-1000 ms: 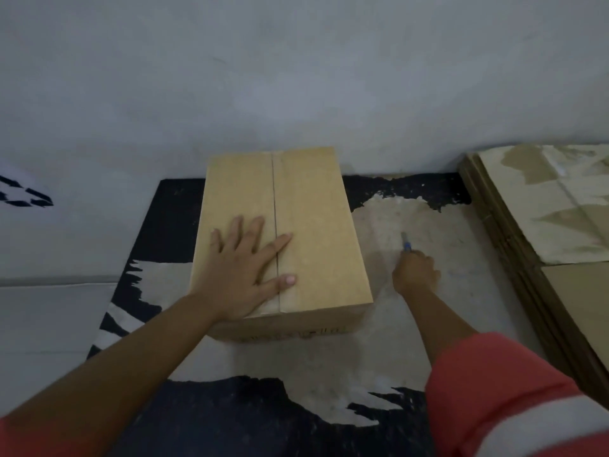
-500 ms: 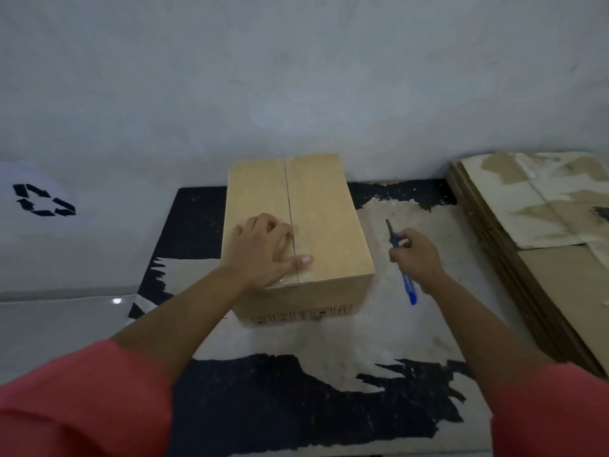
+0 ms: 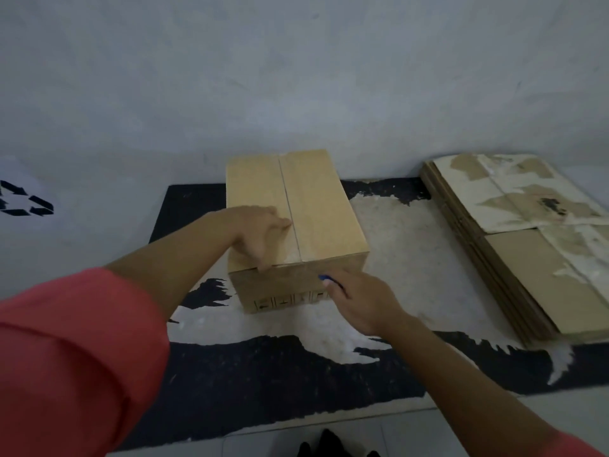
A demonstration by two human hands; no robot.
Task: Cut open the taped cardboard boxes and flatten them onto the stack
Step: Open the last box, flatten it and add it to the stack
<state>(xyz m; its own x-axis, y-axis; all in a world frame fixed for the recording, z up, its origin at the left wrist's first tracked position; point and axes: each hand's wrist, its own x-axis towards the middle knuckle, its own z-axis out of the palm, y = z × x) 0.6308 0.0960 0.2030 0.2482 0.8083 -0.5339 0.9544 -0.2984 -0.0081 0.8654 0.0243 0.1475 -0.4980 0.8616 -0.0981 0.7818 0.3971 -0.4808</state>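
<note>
A closed cardboard box point(image 3: 316, 206) stands on a worn black mat point(image 3: 257, 367), its taped seam running down the middle of the top. My left hand point(image 3: 260, 232) rests on the near left part of the top, thumb hooked over the front edge. My right hand point(image 3: 359, 301) grips a blue cutter point(image 3: 326, 279), whose tip is at the box's front face near the top edge. The stack of flattened cardboard point(image 3: 527, 255) lies to the right of the mat.
A grey wall point(image 3: 296, 77) rises right behind the box. A sheet with a black recycling symbol point(image 3: 23, 201) lies at far left. Pale tiled floor shows at the near edge, with a dark foot point(image 3: 329, 446) at the bottom.
My right hand moved with the cutter from beside the box's right side to its front face. My left hand curled and slid toward the front edge of the top.
</note>
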